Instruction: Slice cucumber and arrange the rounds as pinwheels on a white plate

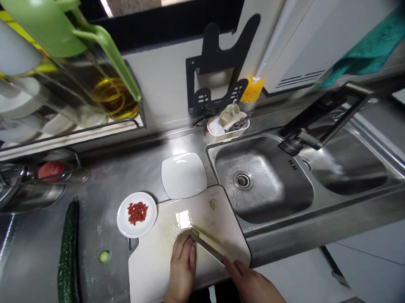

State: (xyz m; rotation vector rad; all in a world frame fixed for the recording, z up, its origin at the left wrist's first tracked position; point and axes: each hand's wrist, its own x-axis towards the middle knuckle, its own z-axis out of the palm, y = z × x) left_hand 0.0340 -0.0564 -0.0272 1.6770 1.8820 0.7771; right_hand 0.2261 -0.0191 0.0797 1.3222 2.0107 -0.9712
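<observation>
My right hand [252, 282] is closed round the handle of a knife [208, 247], its blade slanting up and left over the white cutting board [154, 267]. At the blade's tip lies a small green piece [194, 232]. My left hand [184, 263] rests on the board just left of the blade, fingers together and bent; whatever is beneath the fingertips is mostly hidden. Thin green peelings [212, 204] lie near the board's upper right corner. A whole cucumber [68, 262] lies on the steel counter at the left, with a cut cucumber end [104, 256] between it and the board.
A round plate of red bits [122, 219] touches the board's upper left. Behind the board sits an empty square plate [184, 176]. The double sink [257, 166] with a black faucet [318, 118] is at right. Bottles and jars fill a rack [69, 139] at upper left.
</observation>
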